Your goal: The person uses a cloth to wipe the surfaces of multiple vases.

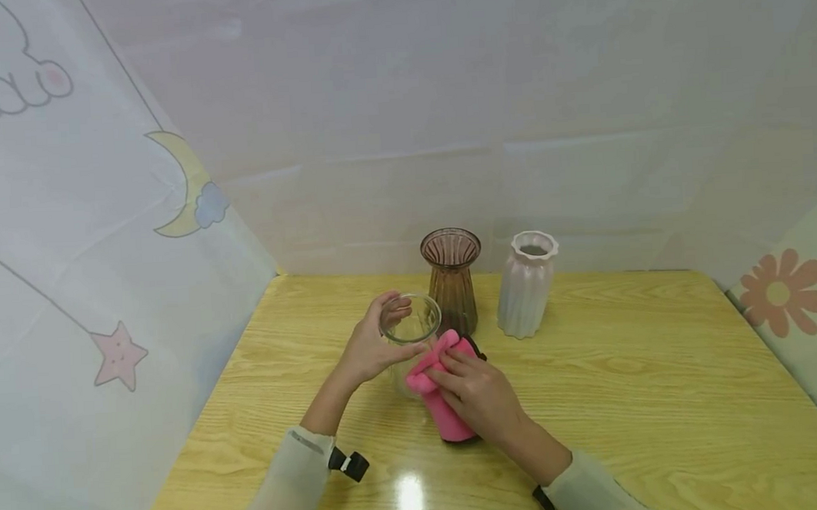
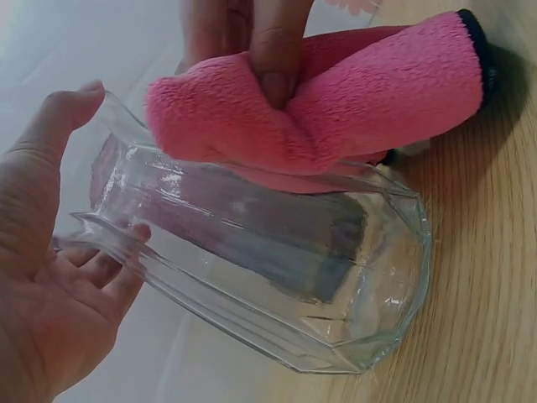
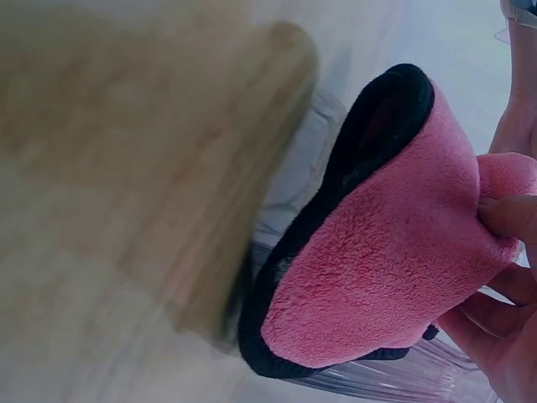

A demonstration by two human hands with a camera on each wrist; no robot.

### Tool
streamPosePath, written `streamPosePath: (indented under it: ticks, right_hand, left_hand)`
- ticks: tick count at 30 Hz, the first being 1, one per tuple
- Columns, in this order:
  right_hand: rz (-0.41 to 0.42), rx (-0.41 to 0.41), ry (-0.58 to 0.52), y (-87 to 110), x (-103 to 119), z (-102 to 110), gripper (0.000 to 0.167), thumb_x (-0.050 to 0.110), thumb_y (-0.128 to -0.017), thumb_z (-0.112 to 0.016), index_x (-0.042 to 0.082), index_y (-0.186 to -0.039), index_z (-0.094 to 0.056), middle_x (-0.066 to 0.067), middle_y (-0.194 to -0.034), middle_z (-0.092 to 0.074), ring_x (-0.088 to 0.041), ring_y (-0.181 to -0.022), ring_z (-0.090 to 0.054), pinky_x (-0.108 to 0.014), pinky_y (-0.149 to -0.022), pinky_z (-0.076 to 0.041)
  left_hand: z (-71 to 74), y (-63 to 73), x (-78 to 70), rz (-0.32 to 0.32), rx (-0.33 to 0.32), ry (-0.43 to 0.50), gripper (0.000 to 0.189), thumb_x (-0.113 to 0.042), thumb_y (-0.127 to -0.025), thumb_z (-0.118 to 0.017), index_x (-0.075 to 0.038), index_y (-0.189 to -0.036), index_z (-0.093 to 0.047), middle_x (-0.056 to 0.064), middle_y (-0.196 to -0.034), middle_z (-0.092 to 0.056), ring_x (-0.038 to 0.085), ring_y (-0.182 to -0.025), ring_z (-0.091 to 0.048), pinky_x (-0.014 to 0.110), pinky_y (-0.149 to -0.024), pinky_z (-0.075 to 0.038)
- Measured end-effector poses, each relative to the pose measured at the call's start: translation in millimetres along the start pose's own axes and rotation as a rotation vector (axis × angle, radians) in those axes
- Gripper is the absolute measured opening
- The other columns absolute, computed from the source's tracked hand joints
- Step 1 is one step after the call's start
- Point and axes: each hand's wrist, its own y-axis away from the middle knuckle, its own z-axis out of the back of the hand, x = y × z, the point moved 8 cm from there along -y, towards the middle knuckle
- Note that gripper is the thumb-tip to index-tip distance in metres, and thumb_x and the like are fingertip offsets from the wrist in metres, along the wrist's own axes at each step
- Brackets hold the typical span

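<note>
A clear glass vase (image 2: 277, 327) with a flared rim stands on the wooden table, with my left hand (image 1: 378, 341) gripping it around the neck. My right hand (image 1: 484, 397) pinches a folded pink cloth (image 1: 448, 415) edged in black. In the left wrist view, the cloth lies along the right-hand side of the vase, and my left thumb (image 2: 71, 109) is at the rim. The right wrist view has the cloth (image 3: 377, 260) hanging from my right fingers (image 3: 512, 218), covering much of the glass behind it.
Behind the clear vase stands a brownish-purple glass vase (image 1: 453, 283) with a flared mouth. To its right is a white ribbed vase (image 1: 525, 291) with a scalloped rim. A pale printed sheet (image 1: 404, 170) hangs at the back of the wooden table (image 1: 631, 397).
</note>
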Motion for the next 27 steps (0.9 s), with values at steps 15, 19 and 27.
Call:
streamPosePath:
  ticks: [15, 19, 27]
  right_hand:
    - [-0.093, 0.236, 0.026, 8.8, 1.8, -18.9, 0.019, 0.012, -0.081, -0.083, 0.014, -0.100, -0.081, -0.008, -0.104, -0.077, -0.023, -0.098, -0.074, -0.037, -0.086, -0.059]
    - [-0.123, 0.307, 0.032, 10.3, 0.9, -22.0, 0.017, 0.015, -0.084, -0.082, 0.017, -0.101, -0.082, -0.005, -0.102, -0.078, -0.020, -0.096, -0.073, -0.036, -0.083, -0.059]
    - [-0.085, 0.151, -0.010, 1.5, -0.6, 7.1, 0.027, 0.008, -0.075, -0.087, 0.013, -0.101, -0.082, -0.011, -0.104, -0.077, -0.026, -0.101, -0.074, -0.041, -0.084, -0.060]
  left_hand:
    - [1.9, -8.4, -0.4, -0.073, 0.180, 0.124, 0.091, -0.018, -0.085, -0.084, -0.013, -0.156, -0.027, 0.009, -0.155, -0.045, 0.027, -0.142, -0.044, 0.055, -0.118, -0.029]
    - [1.5, -11.6, 0.1, -0.096, 0.260, 0.180, 0.090, -0.014, -0.087, -0.082, -0.013, -0.157, -0.025, 0.017, -0.158, -0.039, 0.030, -0.145, -0.041, 0.053, -0.121, -0.025]
    - [6.6, -10.3, 1.0, -0.104, 0.244, 0.191, 0.113, -0.029, -0.083, -0.086, -0.021, -0.163, -0.006, 0.007, -0.165, -0.025, 0.025, -0.152, -0.026, 0.048, -0.125, -0.016]
